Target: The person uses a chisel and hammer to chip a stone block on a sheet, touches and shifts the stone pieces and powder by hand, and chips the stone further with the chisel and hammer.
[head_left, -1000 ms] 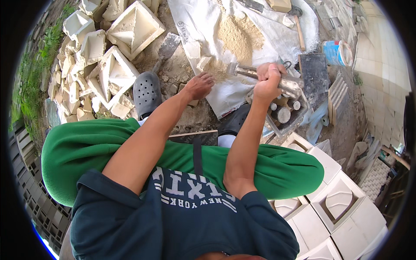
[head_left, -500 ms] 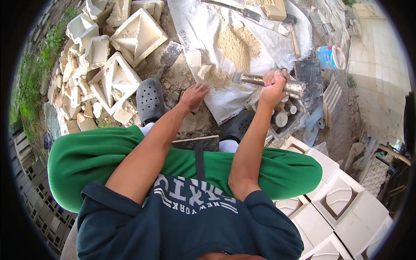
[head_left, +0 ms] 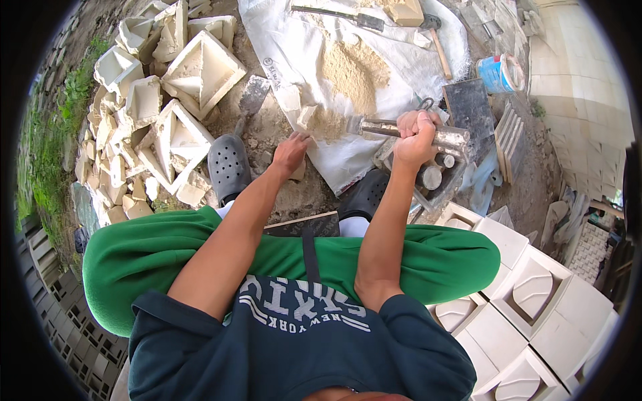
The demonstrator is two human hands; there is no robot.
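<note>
Right of centre in the upper half of the frame, the right hand [head_left: 416, 137] is closing its fingers firmly around a worn metal-toned tool [head_left: 381, 127], which is lying nearly level across the fist, its narrow flat end pointing left and its thick butt jutting out to the right. The left hand [head_left: 292, 150], just above the middle of the frame, is reaching down with its fingers curling; whether they are gripping anything cannot be told, though a pale block [head_left: 306, 117] is lying just above them at the edge of a white sheet [head_left: 418, 67]. On that sheet, at upper centre, a heap of sandy powder [head_left: 351, 73] is spreading, and a hammer [head_left: 441, 57] is resting near its right edge. Below the right fist, a cylinder [head_left: 431, 177] is sitting with others in a box that the arm is partly hiding. A dark board [head_left: 468, 103] and a blue-and-white bucket [head_left: 495, 73] are standing toward the upper right. Broken cream-coloured casts [head_left: 204, 73] are piling up at upper left, beside the left grey clog [head_left: 229, 164]. At lower right, cream blocks with hollow faces [head_left: 568, 304] are sitting in close rows beside the green trousers [head_left: 154, 257].
</note>
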